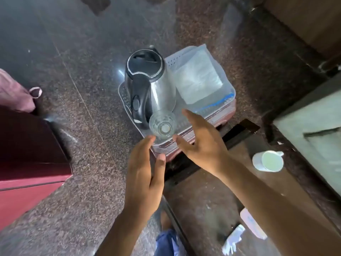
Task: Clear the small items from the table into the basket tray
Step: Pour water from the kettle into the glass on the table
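Head view: left hand (142, 174) and right hand (201, 143) spread empty beside glass (162, 125); no legible writing.

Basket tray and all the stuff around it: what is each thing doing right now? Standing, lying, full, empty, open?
Basket tray: holds kettle, glass and folded cloth.
Kettle: upright, lid shut.
Glass: upright, empty, in tray.
Folded cloth: lying flat in tray.
White mug: lying on its side on the table, looks empty.
Left hand: open, empty.
Right hand: open, empty.
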A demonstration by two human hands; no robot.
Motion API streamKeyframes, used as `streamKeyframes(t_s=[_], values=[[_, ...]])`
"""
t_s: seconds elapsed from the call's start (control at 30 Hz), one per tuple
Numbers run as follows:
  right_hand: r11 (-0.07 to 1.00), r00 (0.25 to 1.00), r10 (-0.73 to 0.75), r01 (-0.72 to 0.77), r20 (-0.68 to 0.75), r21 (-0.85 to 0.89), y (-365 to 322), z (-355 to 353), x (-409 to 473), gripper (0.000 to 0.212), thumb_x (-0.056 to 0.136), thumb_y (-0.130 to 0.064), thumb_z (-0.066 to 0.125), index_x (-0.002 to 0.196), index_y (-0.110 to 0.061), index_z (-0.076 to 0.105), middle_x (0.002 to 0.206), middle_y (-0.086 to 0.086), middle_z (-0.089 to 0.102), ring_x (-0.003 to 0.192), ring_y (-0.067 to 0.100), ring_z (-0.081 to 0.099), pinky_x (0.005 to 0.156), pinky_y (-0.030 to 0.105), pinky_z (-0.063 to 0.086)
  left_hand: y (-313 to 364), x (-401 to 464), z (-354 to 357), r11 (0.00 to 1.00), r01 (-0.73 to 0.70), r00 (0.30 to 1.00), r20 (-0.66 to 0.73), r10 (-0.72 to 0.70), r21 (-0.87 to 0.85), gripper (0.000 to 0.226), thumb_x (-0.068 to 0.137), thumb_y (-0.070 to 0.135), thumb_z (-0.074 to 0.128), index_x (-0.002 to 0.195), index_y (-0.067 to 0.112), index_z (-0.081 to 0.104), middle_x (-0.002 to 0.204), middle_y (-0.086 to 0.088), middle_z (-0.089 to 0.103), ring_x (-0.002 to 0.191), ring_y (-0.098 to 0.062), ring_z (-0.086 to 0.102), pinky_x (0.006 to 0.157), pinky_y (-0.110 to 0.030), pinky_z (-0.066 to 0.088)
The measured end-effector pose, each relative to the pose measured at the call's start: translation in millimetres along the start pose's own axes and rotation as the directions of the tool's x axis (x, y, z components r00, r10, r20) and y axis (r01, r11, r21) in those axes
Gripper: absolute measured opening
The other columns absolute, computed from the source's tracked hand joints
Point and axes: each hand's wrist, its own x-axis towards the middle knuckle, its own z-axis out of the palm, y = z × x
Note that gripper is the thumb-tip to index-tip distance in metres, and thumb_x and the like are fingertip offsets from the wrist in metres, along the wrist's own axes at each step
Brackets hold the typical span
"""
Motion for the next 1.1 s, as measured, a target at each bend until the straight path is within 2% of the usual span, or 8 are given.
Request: streamKeyframes(t_s=[0.1,0.33,0.5,0.63,0.77,0.87,1.0,1.1], values=[[1.0,0.998,-0.021,0.022,0.067,-0.009,4,19,15,0.081,0.09,-0.041,0.078,0.158,-0.013,0.043,0.152,0.008,0.058,0.14,0.024,0.054,0.119,0.033,0.042,-14,-1,-1,0.997,0.058,0.997,-0.043,-0.06,-0.046,0.056,0.109,0.037,0.047,0.158,0.01,0.049,0.157,0.004,0.052,0.146,0.002,0.043,0.123,-0.017,0.029],[0.995,0.999,-0.022,0.027,0.047,-0.097,6,51,34,0.104,0.079,-0.049,0.086,0.161,-0.014,0.033,0.148,0.01,0.057,0.133,0.028,0.059,0.111,0.038,0.049,-36,4,8,0.996,0.08,0.993,-0.08,-0.084,-0.046,0.059,0.11,0.037,0.047,0.164,0.012,0.042,0.164,0.007,0.046,0.155,-0.007,0.041,0.126,-0.032,0.033],[0.996,0.999,-0.018,0.014,-0.037,-0.093,8,59,40,0.094,0.073,-0.047,0.09,0.15,-0.018,0.046,0.133,0.006,0.065,0.116,0.026,0.068,0.097,0.038,0.058,-35,11,10,0.997,0.052,0.994,-0.089,-0.057,-0.056,0.057,0.111,0.035,0.048,0.162,0.011,0.043,0.159,0.011,0.045,0.151,0.0,0.04,0.126,-0.028,0.032],[0.993,0.995,-0.06,0.052,-0.081,-0.102,5,51,36,0.087,0.074,-0.042,0.09,0.145,-0.01,0.053,0.126,0.008,0.069,0.111,0.026,0.069,0.092,0.04,0.058,-34,8,9,0.994,0.052,0.997,-0.049,-0.057,-0.093,0.059,0.11,0.039,0.048,0.164,0.016,0.041,0.162,0.015,0.043,0.152,0.01,0.036,0.123,-0.013,0.028],[0.994,0.981,-0.101,0.094,-0.166,-0.051,-9,23,23,0.08,0.073,-0.043,0.089,0.138,-0.009,0.058,0.121,0.005,0.07,0.108,0.023,0.068,0.088,0.037,0.058,-27,4,10,0.988,0.053,0.997,-0.039,-0.059,-0.146,0.066,0.106,0.046,0.053,0.165,0.021,0.039,0.163,0.02,0.042,0.152,0.007,0.04,0.122,-0.012,0.031],[0.993,0.969,-0.119,0.118,-0.217,-0.017,-25,-7,10,0.079,0.071,-0.042,0.09,0.137,-0.011,0.06,0.119,0.003,0.071,0.107,0.02,0.068,0.087,0.035,0.056,-13,4,13,0.973,0.058,0.996,-0.047,-0.07,-0.223,0.081,0.096,0.046,0.068,0.166,0.021,0.038,0.166,0.016,0.045,0.153,0.003,0.042,0.122,-0.015,0.034],[0.986,0.958,-0.147,0.162,-0.245,0.039,-49,-41,-9,0.074,0.066,-0.037,0.093,0.13,-0.012,0.063,0.112,0.003,0.073,0.103,0.017,0.068,0.086,0.029,0.055,11,10,13,0.922,-0.009,0.999,-0.045,-0.009,-0.386,0.106,0.087,0.033,0.089,0.171,0.018,0.027,0.172,0.004,0.041,0.159,-0.016,0.04,0.124,-0.036,0.043],[0.984,0.968,-0.136,0.156,-0.21,0.083,-64,-59,-23,0.072,0.064,-0.037,0.094,0.126,-0.013,0.066,0.108,0.001,0.074,0.098,0.018,0.07,0.084,0.034,0.057,31,17,7,0.865,-0.072,0.997,-0.069,0.044,-0.496,0.107,0.083,0.026,0.095,0.167,0.009,0.033,0.16,-0.009,0.055,0.147,-0.03,0.057,0.109,-0.041,0.057]])
